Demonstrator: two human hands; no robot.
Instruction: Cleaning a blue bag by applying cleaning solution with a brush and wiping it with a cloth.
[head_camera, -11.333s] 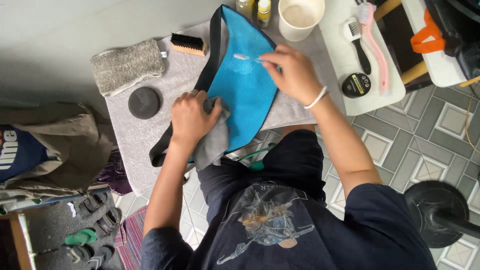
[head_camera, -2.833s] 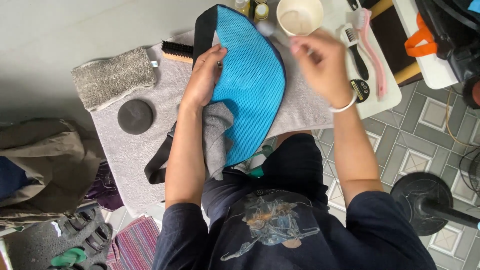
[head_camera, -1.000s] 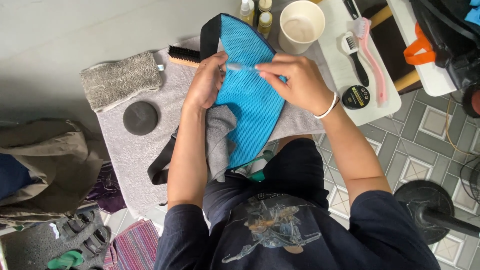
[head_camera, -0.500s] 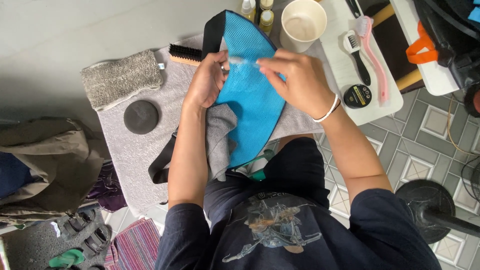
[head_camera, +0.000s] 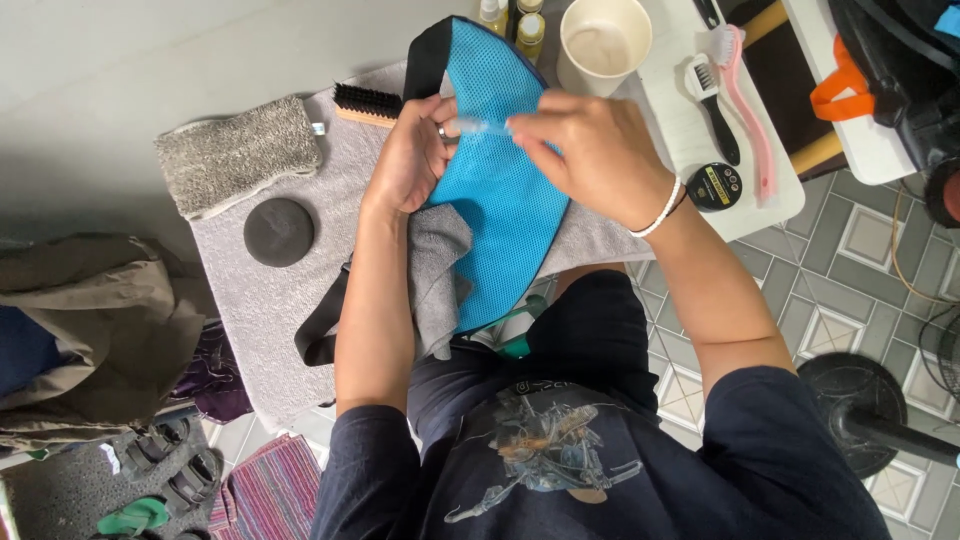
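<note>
The right hand pinched a small clear brush, its handle pointing left toward the left hand, whose grip was clenched on the black edge of the blue mesh bag and a grey cloth beneath it. The bag's long axis ran away from the person, directly under both hands, on a grey towel covering the surface. A white cup, a black-bristled wooden brush and a round black tin lay near.

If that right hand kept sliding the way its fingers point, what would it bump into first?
The right hand points left across the blue mesh bag. It would most likely meet the left hand first, which grips the bag's edge close by; the gap between them is hard to judge.
</note>
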